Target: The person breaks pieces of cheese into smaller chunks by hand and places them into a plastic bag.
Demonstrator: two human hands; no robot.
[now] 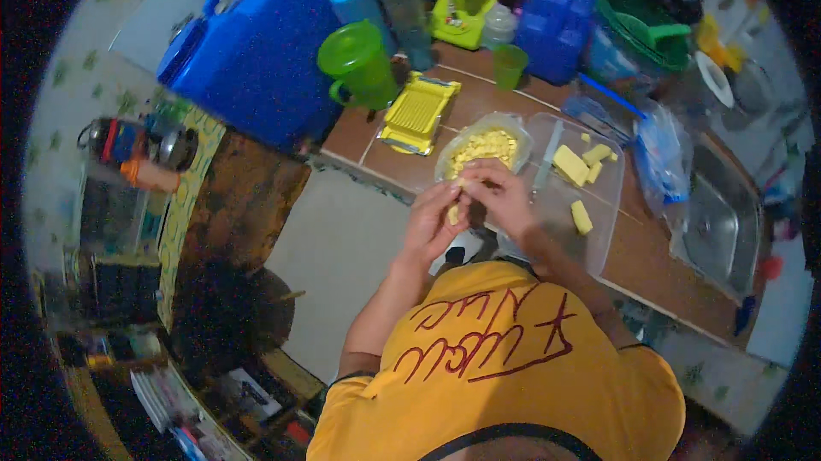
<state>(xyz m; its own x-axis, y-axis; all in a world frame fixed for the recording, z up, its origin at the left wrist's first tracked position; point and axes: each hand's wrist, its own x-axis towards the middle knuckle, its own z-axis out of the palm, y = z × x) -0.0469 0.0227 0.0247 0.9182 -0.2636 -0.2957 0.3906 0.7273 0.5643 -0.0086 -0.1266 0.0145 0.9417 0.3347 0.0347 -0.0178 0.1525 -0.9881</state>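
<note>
While hands (434,220) hold a yellow piece (453,215), dark-red lettering (513,368), orange shirt (547,401).

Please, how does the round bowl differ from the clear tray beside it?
The bowl is round, while the tray is roughly rectangular. The bowl is smaller than the tray. The bowl holds many small yellow pieces; the tray holds fewer, mostly larger yellow blocks. Both rest on the brown tiled counter.

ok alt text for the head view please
A person's left hand, holding a yellow piece, meets their right hand by a bowl of yellow bits; yellow blocks lie in a clear tray to the right.
</note>
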